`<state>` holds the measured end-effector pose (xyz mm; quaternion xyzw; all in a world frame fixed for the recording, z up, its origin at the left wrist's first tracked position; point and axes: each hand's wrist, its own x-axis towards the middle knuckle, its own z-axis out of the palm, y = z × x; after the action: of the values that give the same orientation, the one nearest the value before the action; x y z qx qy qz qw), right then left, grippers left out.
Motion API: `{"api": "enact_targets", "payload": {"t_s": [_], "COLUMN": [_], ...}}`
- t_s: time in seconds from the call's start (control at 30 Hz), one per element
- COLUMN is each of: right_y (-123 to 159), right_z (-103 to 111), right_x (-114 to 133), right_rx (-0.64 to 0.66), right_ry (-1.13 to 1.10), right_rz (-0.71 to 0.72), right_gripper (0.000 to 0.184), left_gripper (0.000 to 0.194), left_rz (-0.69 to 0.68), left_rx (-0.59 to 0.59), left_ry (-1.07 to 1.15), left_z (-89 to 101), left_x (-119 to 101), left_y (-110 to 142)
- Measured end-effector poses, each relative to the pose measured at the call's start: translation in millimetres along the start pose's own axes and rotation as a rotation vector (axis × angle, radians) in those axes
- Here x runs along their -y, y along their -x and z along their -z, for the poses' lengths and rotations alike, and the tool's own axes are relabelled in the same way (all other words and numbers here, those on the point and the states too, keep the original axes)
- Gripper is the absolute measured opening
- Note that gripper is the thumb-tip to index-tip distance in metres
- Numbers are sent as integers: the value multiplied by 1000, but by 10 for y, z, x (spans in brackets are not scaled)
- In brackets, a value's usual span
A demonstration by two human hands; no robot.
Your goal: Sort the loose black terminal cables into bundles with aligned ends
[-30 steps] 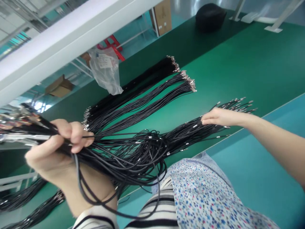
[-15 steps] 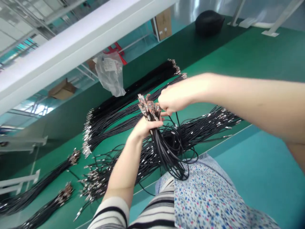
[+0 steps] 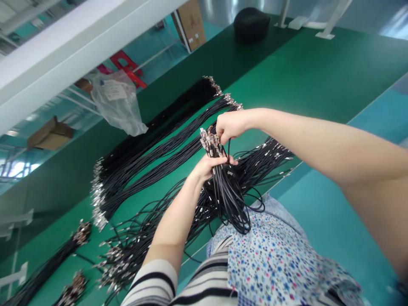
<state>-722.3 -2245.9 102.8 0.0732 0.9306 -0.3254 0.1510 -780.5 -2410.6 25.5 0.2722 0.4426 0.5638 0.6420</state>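
My left hand (image 3: 208, 165) is wrapped round a bundle of black cables (image 3: 223, 193), just below their metal-tipped ends. The rest of the bundle hangs in loops toward my apron. Close above it, my right hand (image 3: 230, 126) is closed in a pinch at the connector ends, and one black cable runs down from its fingers. The fingertips are partly hidden behind the knuckles. Beneath both hands lies a loose heap of black cables (image 3: 264, 163) with small metal ends, spread along the table's near edge.
Straightened rows of black cables (image 3: 156, 142) lie on the green table (image 3: 306, 80) beyond my hands. Tied-looking bundles (image 3: 54, 259) rest at the lower left. A clear plastic bag (image 3: 119, 102) hangs by the white beam (image 3: 79, 46). A black rounded object (image 3: 251, 24) sits at the back.
My view has shifted, so the table's things appear further left. Both hands still hold the bundle's end; my right hand sits slightly higher above the left, with a cable in its fingers.
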Motion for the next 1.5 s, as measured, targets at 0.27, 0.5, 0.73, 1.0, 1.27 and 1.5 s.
{"api": "enact_targets", "payload": {"t_s": [0.27, 0.5, 0.73, 1.0, 1.27, 1.5], "right_y": [251, 1390, 1542, 1202, 574, 368], "right_z": [-112, -1011, -2365, -2326, -2144, -2398], "right_x": [-24, -584, -845, -821, -952, -1060], "right_rx": [-252, -624, -536, -525, -365, -490], "right_ry": [-271, -792, -1004, -1330, -1252, -1055], "right_rz": [-21, -396, -697, -704, -802, -892], "right_gripper": [11, 38, 45, 31, 20, 29], "left_gripper": [27, 20, 23, 24, 23, 24], "left_rz": [-60, -96, -26, -41, -70, -80], "left_rx": [-90, -201, -138, -182, -219, -237], "left_ry": [-29, -65, -109, -144, -119, -128], "left_z": [-127, -38, -60, -96, -69, -17], "left_x": [-18, -32, -37, -11, -18, -64], "left_y": [50, 126, 81, 77, 93, 184]}}
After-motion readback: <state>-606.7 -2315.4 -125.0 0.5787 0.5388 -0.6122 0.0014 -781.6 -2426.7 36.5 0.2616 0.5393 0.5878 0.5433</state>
